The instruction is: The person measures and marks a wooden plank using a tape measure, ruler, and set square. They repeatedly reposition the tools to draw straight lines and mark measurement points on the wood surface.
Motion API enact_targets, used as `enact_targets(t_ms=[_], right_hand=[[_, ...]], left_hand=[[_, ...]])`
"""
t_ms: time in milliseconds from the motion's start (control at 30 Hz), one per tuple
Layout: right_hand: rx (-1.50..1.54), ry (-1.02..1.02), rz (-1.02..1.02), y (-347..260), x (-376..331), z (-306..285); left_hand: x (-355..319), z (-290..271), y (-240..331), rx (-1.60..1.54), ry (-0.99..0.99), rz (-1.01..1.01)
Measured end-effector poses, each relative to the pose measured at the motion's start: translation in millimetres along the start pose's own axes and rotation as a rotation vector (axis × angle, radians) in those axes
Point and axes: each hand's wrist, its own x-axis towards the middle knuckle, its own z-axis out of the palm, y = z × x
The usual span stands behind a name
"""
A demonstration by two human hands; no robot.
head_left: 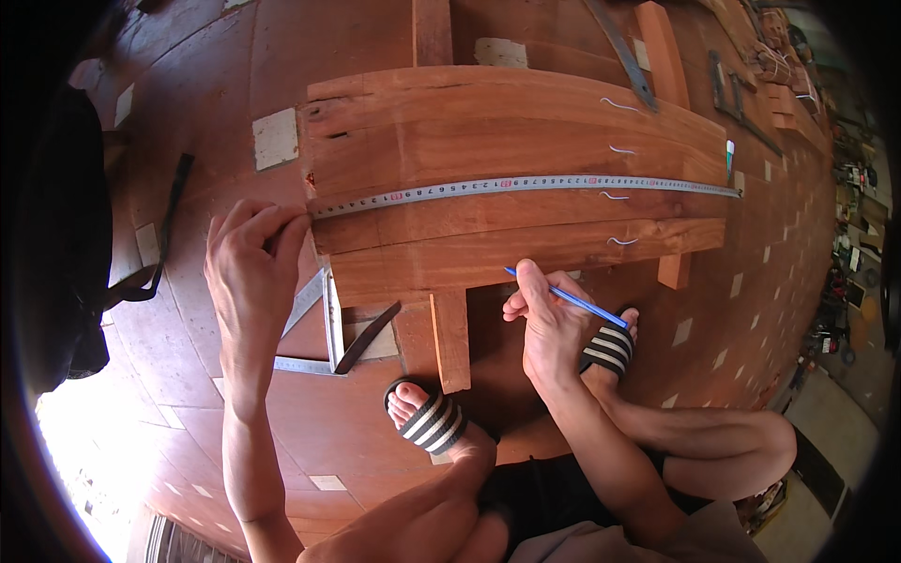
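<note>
Several reddish wooden planks [507, 141] lie side by side on the tiled floor. A steel tape measure [526, 184] is stretched across them from left to right. My left hand [251, 272] pinches the tape's left end at the planks' left edge. My right hand [549, 324] holds a blue pen [568, 299] just off the near edge of the planks, its tip pointing left toward the wood. White chalk marks [619, 197] run down the right part of the planks.
A metal square [324, 324] lies on the floor under my left hand. My feet in striped sandals [432, 422] rest near the planks' front. A dark bag [66, 244] sits at left. More timber and metal bars [741, 103] lie at the back right.
</note>
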Motion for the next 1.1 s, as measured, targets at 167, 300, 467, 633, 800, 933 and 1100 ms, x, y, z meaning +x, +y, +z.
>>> enact_targets(t_ms=[167,300,467,633,800,933,1100], right_hand=[[0.021,0.034,0.108,-2.9,1.4,0.7],[0.098,-0.048,0.139,-16.8,-6.2,-3.4],[-0.183,-0.154,-0.471,-73.1,-5.5,-23.3],[-0.335,-0.093,-0.761,-130.0,60.7,-37.8],[-1.121,0.162,-0.946,-177.1,227.2,-5.5],[-1.427,0.085,-0.643,-181.1,304.8,35.7],[-1.332,0.156,-0.318,-188.5,331.6,58.7]], left_hand=[[0.0,-1.5,1.1,-0.004,-0.029,-0.017],[2.4,-4.6,-1.5,-0.065,-0.089,-0.042],[12.5,-22.3,-10.1,-0.313,-0.262,-0.178],[19.4,-39.6,-21.8,-0.635,-0.261,-0.413],[9.5,-34.4,-53.5,-0.862,0.004,-0.598],[-13.5,-22.4,-103.7,-0.757,0.05,-0.722],[-38.2,9.8,-153.2,-0.502,0.167,-0.662]])
